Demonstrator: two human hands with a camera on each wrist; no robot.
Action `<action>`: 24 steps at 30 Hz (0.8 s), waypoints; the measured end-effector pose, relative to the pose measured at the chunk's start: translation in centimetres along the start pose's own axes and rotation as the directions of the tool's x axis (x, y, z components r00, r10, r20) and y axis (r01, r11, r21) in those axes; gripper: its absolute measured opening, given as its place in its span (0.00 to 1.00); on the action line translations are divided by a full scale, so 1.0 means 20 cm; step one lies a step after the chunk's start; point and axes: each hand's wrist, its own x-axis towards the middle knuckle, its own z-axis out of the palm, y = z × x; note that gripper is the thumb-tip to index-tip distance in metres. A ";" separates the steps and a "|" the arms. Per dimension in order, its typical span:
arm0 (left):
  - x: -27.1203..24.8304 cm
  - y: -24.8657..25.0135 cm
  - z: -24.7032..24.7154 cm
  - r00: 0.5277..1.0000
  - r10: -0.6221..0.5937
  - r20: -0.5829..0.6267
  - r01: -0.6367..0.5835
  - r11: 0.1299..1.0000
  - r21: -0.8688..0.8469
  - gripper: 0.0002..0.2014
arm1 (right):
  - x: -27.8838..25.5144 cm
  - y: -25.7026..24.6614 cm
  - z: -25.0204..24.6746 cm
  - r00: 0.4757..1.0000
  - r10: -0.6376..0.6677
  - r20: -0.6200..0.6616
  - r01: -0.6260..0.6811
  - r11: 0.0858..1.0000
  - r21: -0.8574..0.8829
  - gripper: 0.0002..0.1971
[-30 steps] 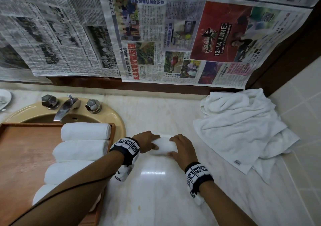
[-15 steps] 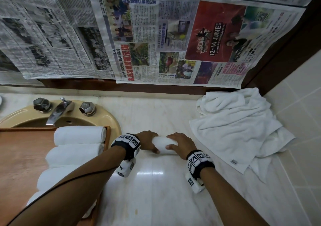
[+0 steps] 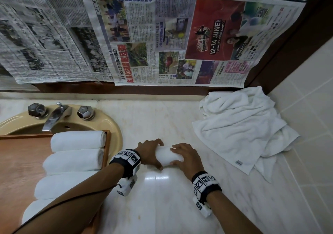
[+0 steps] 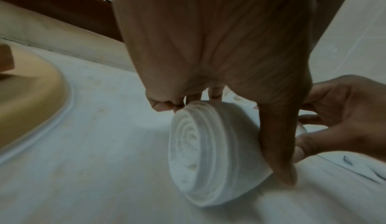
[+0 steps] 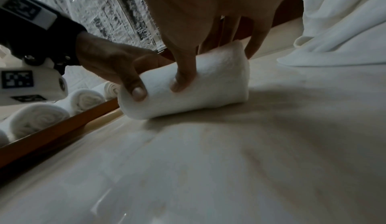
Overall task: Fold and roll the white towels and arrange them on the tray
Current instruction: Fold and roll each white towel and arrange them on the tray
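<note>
A rolled white towel (image 3: 168, 155) lies on the marble counter (image 3: 162, 206), right of the wooden tray (image 3: 18, 161). My left hand (image 3: 151, 152) grips its left end, thumb on the near side and fingers over the far side. My right hand (image 3: 185, 156) grips the right end the same way. The left wrist view shows the roll's spiral end (image 4: 200, 158) under my left thumb (image 4: 277, 145). In the right wrist view both thumbs press into the roll (image 5: 188, 85). Several rolled towels (image 3: 77, 142) lie side by side along the tray's right edge.
A heap of unfolded white towels (image 3: 243, 131) sits at the back right, against the tiled wall. The tray rests across a beige sink (image 3: 111, 125) with a chrome tap (image 3: 54, 116). Newspaper sheets (image 3: 162, 41) cover the wall behind.
Both hands have kept hold of the roll at about the same spot on the counter. My head view has shifted slightly.
</note>
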 end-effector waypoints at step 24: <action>-0.16 0.18 0.11 0.992 0.083 -0.092 -0.064 0.979 0.195 0.50 | -0.27 0.07 0.09 0.989 -0.133 -0.065 0.129 0.989 -0.068 0.27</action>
